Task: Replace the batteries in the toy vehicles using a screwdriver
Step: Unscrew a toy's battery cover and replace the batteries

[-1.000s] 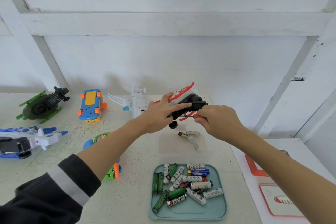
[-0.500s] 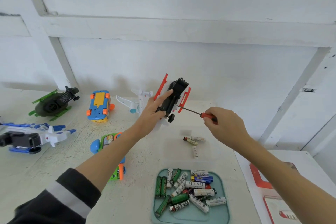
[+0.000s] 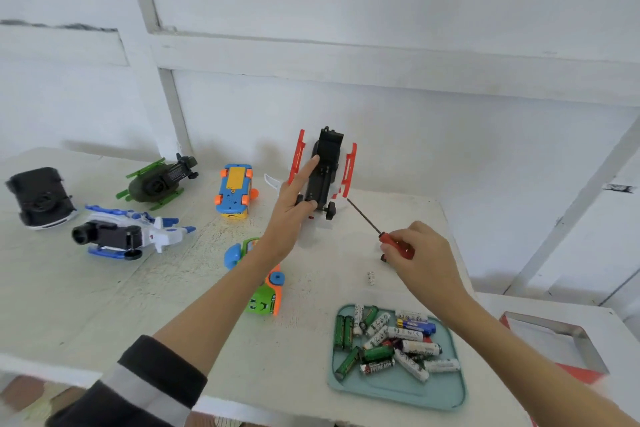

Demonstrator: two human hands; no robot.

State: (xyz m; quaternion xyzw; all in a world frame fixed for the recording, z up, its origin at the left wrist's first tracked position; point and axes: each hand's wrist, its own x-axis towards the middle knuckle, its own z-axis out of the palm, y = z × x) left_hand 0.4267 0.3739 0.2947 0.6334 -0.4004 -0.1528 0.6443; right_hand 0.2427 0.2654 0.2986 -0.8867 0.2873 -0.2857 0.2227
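White desk (image 3: 104, 288) against white wall carrying toys. Left hand (image 3: 294, 199) gripping black-and-red toy vehicle (image 3: 325, 173) upright above desk, long axis near vertical, underside facing person. Right hand (image 3: 420, 253) clutching screwdriver (image 3: 379, 232) just right of toy and below it, tip pointing up-left at toy's lower end, not touching. Battery tray (image 3: 398, 392) sitting nearer person than toy.

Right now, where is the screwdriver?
In the head view, the screwdriver is in the right hand, right of centre above the table, its tip pointing up-left toward the red-and-black toy held by the left hand.
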